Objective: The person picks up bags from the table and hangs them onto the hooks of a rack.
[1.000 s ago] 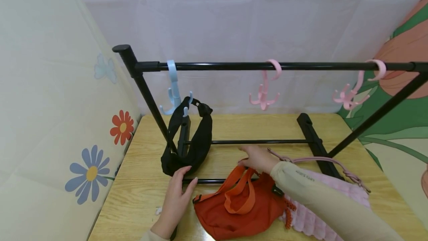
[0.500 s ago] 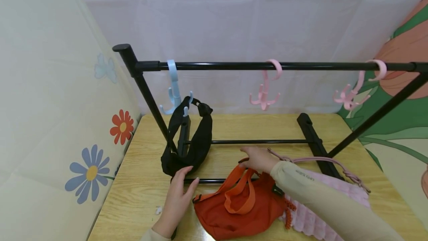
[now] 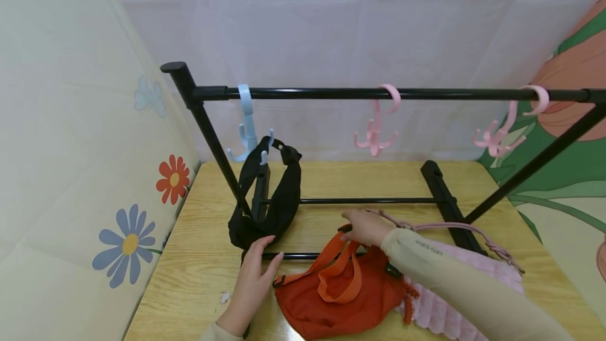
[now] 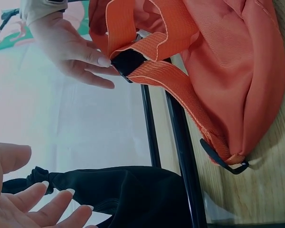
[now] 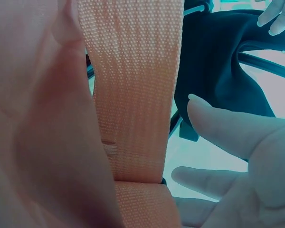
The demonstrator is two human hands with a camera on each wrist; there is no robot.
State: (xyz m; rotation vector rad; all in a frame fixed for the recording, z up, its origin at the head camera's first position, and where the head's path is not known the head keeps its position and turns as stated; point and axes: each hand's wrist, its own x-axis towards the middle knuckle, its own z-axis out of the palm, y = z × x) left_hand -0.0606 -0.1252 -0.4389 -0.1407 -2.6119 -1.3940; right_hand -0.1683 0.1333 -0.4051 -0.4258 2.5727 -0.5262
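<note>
An orange-red fabric bag (image 3: 341, 299) with webbing straps lies on the table, its strap loop raised toward the rack. My right hand (image 3: 366, 227) is at the top of that strap beside the black buckle (image 4: 128, 62), fingers spread and not closed round it. In the right wrist view the thumb stands apart from the orange webbing (image 5: 133, 95). To the bag's left, my left hand (image 3: 251, 278) is held with thumb and fingers apart, holding nothing. Just beyond its fingertips, a black knotted bag (image 3: 283, 207) hangs from a light blue hook (image 3: 246, 114).
A black rack's top bar (image 3: 307, 93) crosses above the hands, carrying two pink hooks, one mid-bar (image 3: 374, 130) and another hook (image 3: 494, 138) at right. Partly under the right forearm lies a pink quilted bag (image 3: 442, 312). A lower crossbar (image 3: 295, 256) runs behind the orange bag.
My right hand has shifted very slightly right and toward me at the strap. The left hand has hardly moved, and both bags lie or hang as before.
</note>
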